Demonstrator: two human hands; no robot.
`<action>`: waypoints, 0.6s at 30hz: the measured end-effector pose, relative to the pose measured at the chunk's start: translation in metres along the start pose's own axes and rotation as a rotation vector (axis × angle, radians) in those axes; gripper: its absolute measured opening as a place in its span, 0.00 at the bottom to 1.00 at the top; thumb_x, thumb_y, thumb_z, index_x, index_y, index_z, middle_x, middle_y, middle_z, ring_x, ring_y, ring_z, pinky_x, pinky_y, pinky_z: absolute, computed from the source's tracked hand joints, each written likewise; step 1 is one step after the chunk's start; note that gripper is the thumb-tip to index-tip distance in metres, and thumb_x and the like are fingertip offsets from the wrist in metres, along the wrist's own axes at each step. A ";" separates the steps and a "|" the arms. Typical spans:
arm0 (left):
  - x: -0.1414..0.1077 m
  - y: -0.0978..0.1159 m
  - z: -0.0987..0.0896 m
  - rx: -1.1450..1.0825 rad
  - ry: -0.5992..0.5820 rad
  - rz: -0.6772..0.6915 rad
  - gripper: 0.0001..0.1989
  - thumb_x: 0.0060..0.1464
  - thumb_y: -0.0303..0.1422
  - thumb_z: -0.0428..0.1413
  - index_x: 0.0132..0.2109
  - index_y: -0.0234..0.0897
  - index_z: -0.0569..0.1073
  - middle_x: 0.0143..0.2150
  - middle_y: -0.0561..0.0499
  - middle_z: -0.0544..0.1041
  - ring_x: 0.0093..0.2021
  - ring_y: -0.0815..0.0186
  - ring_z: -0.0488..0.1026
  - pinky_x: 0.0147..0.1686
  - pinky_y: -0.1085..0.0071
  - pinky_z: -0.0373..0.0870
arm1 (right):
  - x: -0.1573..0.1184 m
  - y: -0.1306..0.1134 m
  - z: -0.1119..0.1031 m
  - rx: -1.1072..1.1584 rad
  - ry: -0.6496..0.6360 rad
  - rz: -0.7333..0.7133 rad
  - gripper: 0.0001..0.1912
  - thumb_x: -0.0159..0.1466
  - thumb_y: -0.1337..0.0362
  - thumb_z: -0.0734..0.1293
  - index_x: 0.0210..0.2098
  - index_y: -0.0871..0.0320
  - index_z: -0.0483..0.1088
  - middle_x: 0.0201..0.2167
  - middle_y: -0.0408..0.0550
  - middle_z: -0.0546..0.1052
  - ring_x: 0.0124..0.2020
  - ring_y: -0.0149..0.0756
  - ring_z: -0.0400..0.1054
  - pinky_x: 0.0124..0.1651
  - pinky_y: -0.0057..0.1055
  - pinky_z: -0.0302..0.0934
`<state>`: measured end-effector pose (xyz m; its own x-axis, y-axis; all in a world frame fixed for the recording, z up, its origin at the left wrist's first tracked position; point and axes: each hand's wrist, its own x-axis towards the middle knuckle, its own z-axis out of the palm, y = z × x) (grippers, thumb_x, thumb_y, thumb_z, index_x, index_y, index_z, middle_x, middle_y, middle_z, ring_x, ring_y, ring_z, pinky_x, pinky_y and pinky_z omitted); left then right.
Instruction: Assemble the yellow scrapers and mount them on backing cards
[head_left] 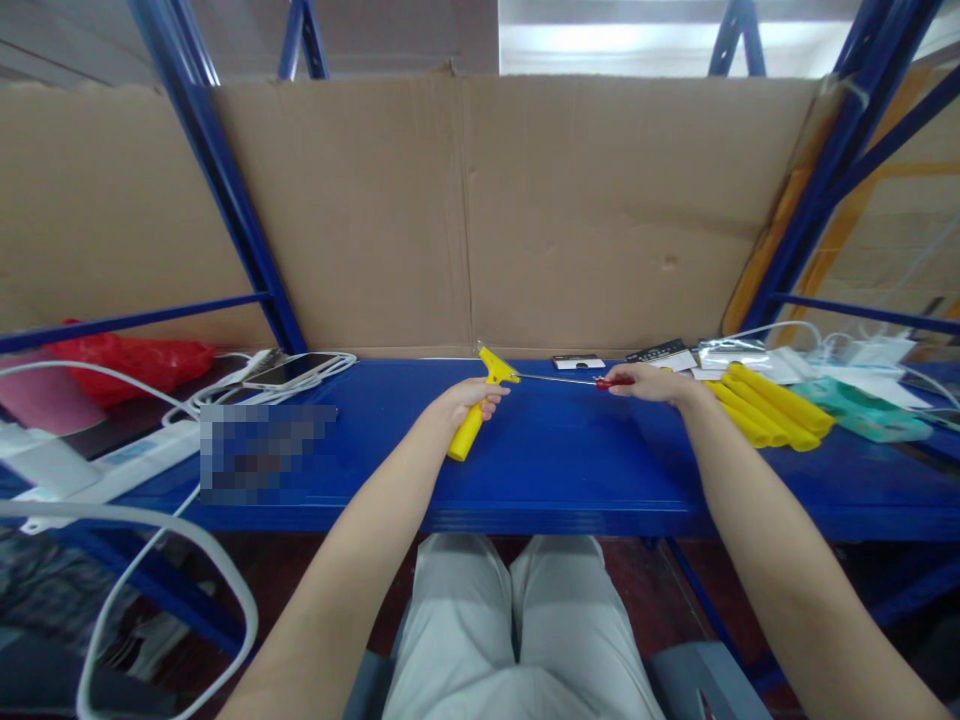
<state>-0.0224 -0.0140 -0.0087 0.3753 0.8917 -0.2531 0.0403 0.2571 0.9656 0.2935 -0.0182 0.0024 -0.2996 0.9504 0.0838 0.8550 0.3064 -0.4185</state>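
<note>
My left hand [471,394] is closed round a yellow T-shaped scraper handle [466,436], gripping it just below its flared head. The handle is tilted, its round grip pointing down toward the table's front edge. In my right hand [646,382] is a screwdriver [559,378] with a red handle and a long thin metal shaft. The shaft lies nearly level, pointing left, and its tip meets the right side of the yellow head. Whether the tip sits on a screw is too small to tell.
Several yellow tubes [780,408] lie right of my right hand, near a green plastic package [862,408]. Small black-and-white cards [577,362] rest at the back of the blue table [577,460]. Leftward are a phone [292,370], white cables and a red bag [135,362]. Cardboard [585,220] walls the back.
</note>
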 end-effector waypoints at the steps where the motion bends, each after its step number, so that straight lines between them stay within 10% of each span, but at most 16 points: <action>1: 0.000 0.000 0.000 0.003 0.002 0.002 0.10 0.52 0.20 0.54 0.32 0.37 0.61 0.16 0.63 0.58 0.10 0.79 0.52 0.12 0.82 0.48 | 0.000 0.000 0.000 0.000 0.000 0.000 0.13 0.55 0.57 0.64 0.36 0.57 0.72 0.38 0.49 0.77 0.41 0.40 0.69 0.47 0.35 0.61; 18: -0.009 0.004 0.002 0.240 0.241 0.066 0.12 0.53 0.18 0.52 0.28 0.37 0.60 0.13 0.62 0.59 0.10 0.77 0.54 0.13 0.79 0.50 | -0.001 -0.030 0.009 0.053 -0.090 0.013 0.17 0.55 0.50 0.64 0.25 0.58 0.69 0.21 0.47 0.73 0.26 0.34 0.67 0.31 0.30 0.61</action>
<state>-0.0241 -0.0219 -0.0029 0.1563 0.9732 -0.1688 0.2506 0.1263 0.9598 0.2637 -0.0285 0.0067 -0.3272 0.9450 -0.0025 0.8362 0.2883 -0.4666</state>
